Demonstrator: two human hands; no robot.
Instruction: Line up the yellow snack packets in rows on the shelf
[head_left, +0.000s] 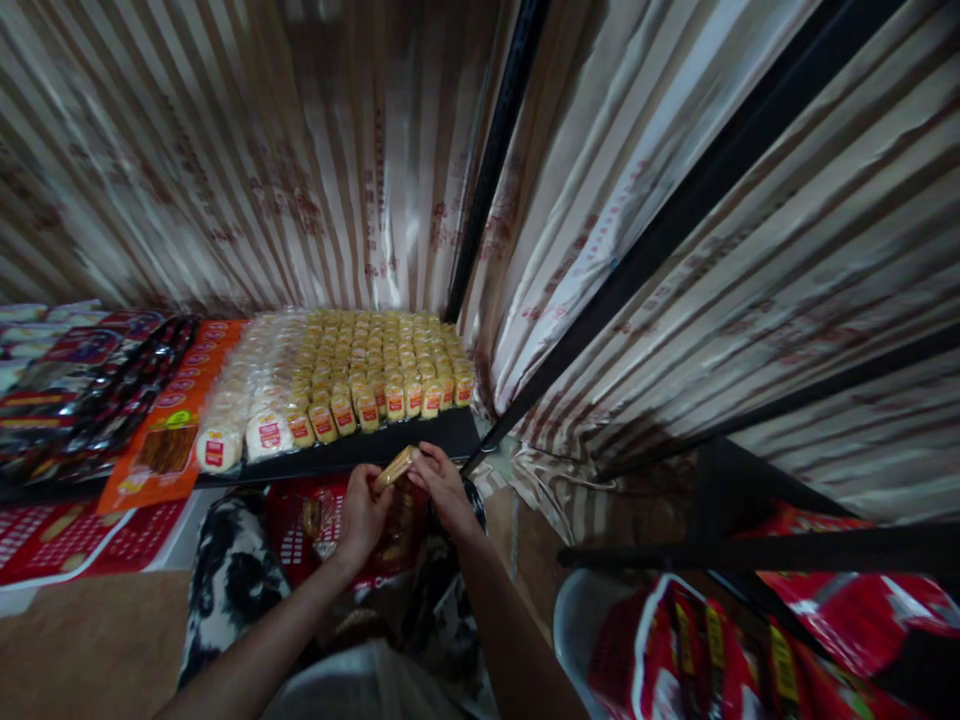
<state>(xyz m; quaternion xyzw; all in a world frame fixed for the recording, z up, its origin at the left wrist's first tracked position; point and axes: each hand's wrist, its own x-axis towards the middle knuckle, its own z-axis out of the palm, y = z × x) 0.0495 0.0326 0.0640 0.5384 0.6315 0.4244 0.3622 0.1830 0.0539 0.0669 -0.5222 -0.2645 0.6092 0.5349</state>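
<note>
A small wrapped yellow snack [397, 467] is held up between my two hands, just in front of the shelf edge. My left hand [363, 515] grips its left end with bent fingers. At the other end, my right hand [442, 485] pinches it between thumb and fingers. Below them, between my knees, sits a red basket [291, 530] with a few wrapped pieces inside, partly hidden by my arms. Rows of similar yellow wrapped snacks [367, 385] with red labels stand on the black shelf [405, 440].
Left of the yellow rows are white wrapped cakes [266, 435], an orange packet [169, 445] and dark packets [97, 400]. Striped curtain [300, 150] hangs behind, with black posts [592, 320] on the right. Red bags [697, 650] fill the lower right.
</note>
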